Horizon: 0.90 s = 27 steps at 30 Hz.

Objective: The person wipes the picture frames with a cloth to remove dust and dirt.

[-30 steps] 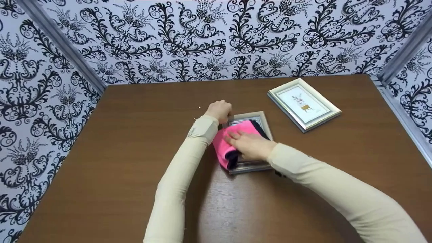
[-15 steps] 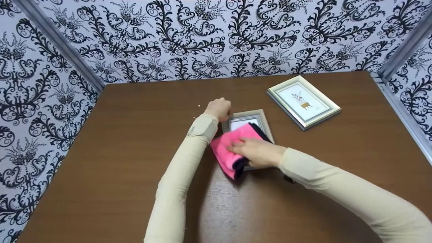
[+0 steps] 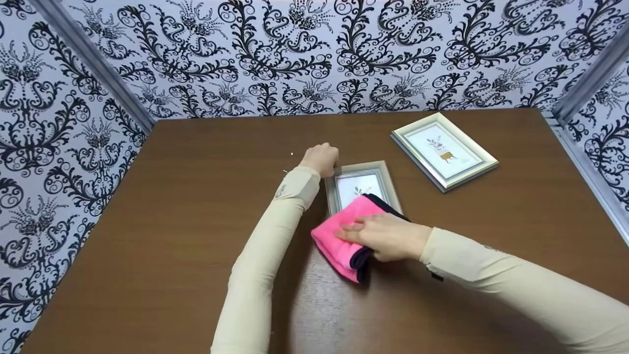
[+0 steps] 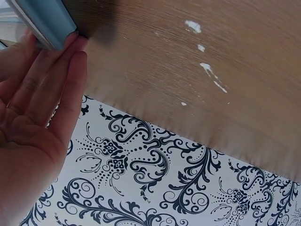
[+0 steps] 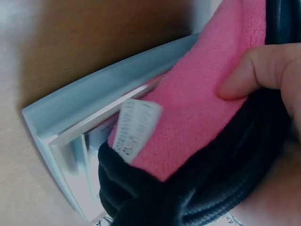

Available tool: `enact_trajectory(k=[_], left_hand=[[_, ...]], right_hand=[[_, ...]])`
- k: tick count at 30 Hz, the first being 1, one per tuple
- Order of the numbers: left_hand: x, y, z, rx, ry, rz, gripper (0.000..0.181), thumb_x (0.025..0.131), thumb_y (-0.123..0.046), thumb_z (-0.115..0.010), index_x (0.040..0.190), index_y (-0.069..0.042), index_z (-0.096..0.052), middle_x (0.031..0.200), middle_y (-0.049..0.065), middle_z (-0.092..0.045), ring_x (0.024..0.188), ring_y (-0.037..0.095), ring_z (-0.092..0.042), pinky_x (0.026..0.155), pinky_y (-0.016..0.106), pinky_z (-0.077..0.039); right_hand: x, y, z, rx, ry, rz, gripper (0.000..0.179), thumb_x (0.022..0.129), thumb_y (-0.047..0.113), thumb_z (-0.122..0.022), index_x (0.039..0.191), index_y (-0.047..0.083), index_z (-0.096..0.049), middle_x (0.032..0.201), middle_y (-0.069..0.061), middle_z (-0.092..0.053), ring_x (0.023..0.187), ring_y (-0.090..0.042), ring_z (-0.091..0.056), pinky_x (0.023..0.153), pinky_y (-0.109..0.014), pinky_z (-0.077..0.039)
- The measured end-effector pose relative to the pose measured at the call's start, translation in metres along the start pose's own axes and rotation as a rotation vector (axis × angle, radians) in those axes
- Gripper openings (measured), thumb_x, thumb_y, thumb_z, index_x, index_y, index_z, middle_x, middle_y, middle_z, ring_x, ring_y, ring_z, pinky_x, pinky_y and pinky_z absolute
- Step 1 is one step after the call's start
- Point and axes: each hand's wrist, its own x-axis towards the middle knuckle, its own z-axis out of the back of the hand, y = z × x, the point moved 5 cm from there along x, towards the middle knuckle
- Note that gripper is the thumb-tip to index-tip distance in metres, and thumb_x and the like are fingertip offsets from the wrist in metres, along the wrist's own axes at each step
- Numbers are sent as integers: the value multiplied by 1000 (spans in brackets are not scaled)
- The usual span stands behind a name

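A picture frame (image 3: pixel 362 185) with a pale border lies on the table under a folded pink and black cloth (image 3: pixel 339 241). At its far left corner my left hand (image 3: pixel 320 158) holds the frame. The left wrist view shows that hand's fingers (image 4: pixel 47 77) curled at the frame's corner (image 4: pixel 47 21). My right hand (image 3: pixel 385 236) grips the cloth over the frame's near end, which is hidden. Up close in the right wrist view, the thumb (image 5: pixel 254 73) presses the pink side, and a white label (image 5: pixel 136 125) hangs from the cloth.
A second picture frame (image 3: pixel 444 151) with a plant print lies at the back right of the brown table (image 3: pixel 186 221). Patterned walls (image 3: pixel 295 54) stand behind and at the sides. Small white marks (image 4: pixel 207 68) show on the tabletop beyond the left hand.
My right hand has drawn the cloth down the frame toward me and a little right, uncovering more of the picture. The left hand stays at the corner.
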Motion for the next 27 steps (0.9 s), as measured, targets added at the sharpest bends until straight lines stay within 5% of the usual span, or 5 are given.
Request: enact_trajectory(k=[18,27], left_hand=[[-2,-5,1,-33,45,65,14,83,-7,-69,95,-8,-75,109,17,-65,100,33,-62,81,46,-53],[-1,-5,5,-28,13,69,10,82,-8,-70,91,-7,-75,104,16,-66,96,33,-64,80,46,-54]], right_hand=[[53,-60,11,74,-18,-175,62,81,-3,-64,140,-1,-46,139,-22,-48,125,-39,-47,106,-45,-36],[51,-53,11,29,-124,-147,60,80,-3,-68,137,-3,-48,131,-23,-55,115,-39,-55,98,-46,-44]])
